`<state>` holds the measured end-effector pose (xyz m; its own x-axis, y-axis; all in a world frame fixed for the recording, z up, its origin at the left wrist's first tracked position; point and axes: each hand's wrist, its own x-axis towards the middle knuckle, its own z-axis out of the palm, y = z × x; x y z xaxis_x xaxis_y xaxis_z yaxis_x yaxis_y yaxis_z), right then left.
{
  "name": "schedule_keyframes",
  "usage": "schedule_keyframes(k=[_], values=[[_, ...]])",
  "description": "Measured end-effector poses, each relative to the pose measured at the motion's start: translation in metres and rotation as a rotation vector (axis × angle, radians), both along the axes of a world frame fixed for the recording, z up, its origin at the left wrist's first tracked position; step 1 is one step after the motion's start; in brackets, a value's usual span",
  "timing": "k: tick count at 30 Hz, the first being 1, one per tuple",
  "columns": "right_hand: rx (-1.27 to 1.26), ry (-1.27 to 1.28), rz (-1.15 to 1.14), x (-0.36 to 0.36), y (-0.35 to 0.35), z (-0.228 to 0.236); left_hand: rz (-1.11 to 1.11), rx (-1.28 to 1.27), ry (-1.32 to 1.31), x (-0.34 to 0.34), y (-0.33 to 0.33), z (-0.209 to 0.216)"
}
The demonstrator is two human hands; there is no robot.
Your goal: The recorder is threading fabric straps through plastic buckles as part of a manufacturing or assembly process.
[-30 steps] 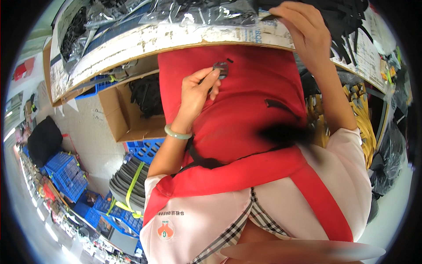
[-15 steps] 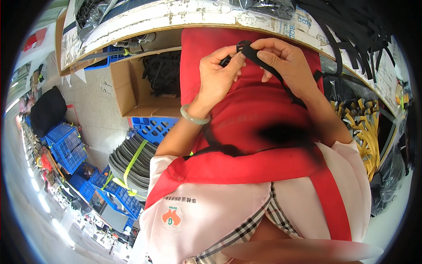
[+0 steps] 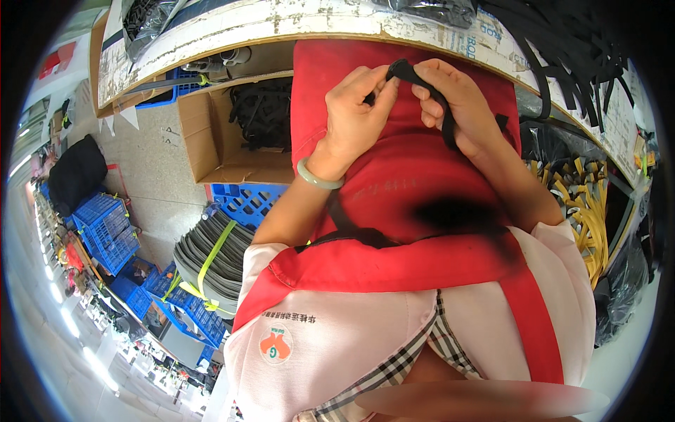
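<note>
A black webbing strap [image 3: 437,98] runs between my two hands, over the red apron [image 3: 394,148] on my lap. The fingers and thumb of my left hand [image 3: 356,105] pinch its looped end; a small dark piece shows among those fingers, too hidden to name. Closed on the strap just to the right is my right hand [image 3: 455,98], with the strap's tail hanging down past its palm. A pale bangle [image 3: 318,176] circles my left wrist.
A worn white table edge [image 3: 316,28] crosses the far side, black straps [image 3: 573,70] draping off its right. Left of my lap stands a cardboard box [image 3: 211,141] of black straps. Coiled grey webbing [image 3: 211,257] lies nearby. Yellow straps [image 3: 587,218] hang at right.
The dark ring-like end seen between my fingertips is now mostly covered. My right hand has turned slightly and curled its fingers, and the strap bends over in a tighter arch.
</note>
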<state>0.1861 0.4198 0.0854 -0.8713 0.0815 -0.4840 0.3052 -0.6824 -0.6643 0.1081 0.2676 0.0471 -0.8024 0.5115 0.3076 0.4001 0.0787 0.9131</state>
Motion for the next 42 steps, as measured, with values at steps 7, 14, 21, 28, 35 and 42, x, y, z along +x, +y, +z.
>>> schedule_keyframes(k=[7,14,21,28,35,42], values=[[0.160,0.119,-0.157,-0.006,-0.014,-0.004,0.009,-0.037,-0.044,0.002,0.002,-0.003],[0.519,0.221,-0.173,-0.006,-0.017,-0.012,0.015,-0.091,-0.006,0.002,-0.002,-0.006],[0.519,0.119,0.029,-0.005,-0.005,-0.020,-0.067,-0.069,-0.010,0.002,-0.007,-0.008],[0.373,0.124,0.064,-0.003,0.005,-0.025,-0.093,0.221,-0.858,0.000,-0.007,-0.002],[0.863,0.470,-0.161,0.006,-0.010,-0.002,-0.092,0.294,-1.125,-0.004,-0.004,0.000],[0.662,0.078,0.095,0.007,-0.001,-0.008,-0.043,0.217,-0.857,0.002,-0.005,-0.005]])
